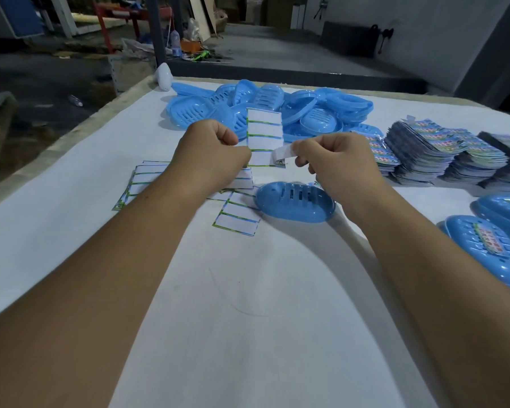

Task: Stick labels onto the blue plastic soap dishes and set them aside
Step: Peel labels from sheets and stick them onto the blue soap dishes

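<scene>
Paper label point(282, 151) curling off sheet point(265, 128)

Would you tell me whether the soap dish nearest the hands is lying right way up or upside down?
Upside down: the soap dish shows its domed, slotted underside, rim on the table.

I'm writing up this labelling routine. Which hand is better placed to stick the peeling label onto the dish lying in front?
Probably the right hand: it pinches the label and hovers just above the soap dish. The left hand holds the backing sheet.
</scene>
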Action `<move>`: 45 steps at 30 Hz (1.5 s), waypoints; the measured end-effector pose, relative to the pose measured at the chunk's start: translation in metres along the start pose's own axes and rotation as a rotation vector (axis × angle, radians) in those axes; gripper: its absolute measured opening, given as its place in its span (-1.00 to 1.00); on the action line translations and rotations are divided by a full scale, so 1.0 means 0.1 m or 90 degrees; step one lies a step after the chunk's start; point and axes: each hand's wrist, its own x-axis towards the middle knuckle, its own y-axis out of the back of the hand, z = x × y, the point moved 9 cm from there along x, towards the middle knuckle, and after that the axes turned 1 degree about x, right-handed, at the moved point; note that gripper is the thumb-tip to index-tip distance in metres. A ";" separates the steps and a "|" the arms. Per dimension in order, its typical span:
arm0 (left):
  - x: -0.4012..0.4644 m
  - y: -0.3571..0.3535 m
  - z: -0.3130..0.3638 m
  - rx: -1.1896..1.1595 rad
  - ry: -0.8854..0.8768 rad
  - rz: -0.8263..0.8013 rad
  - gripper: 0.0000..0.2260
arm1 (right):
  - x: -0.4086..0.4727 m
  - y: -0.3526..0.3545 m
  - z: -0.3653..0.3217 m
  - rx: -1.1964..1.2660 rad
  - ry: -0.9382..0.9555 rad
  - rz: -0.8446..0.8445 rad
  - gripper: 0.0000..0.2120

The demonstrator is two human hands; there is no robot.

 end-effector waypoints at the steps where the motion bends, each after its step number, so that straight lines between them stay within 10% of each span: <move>1: 0.01 0.01 -0.02 0.008 0.006 0.002 -0.84 | 0.00 0.01 0.01 0.006 -0.008 0.002 -0.75; 20: -0.02 0.22 -0.06 0.625 -0.013 0.012 -0.82 | -0.04 0.06 0.01 0.045 -0.056 0.019 -0.79; 28: -0.16 -0.12 0.22 0.004 -0.017 -0.096 -0.76 | -0.08 0.00 -0.07 0.019 -0.020 0.010 -0.76; 45: -0.19 -0.20 0.14 -0.055 0.027 -0.104 -0.83 | -0.12 -0.08 -0.14 0.023 0.048 -0.047 -0.77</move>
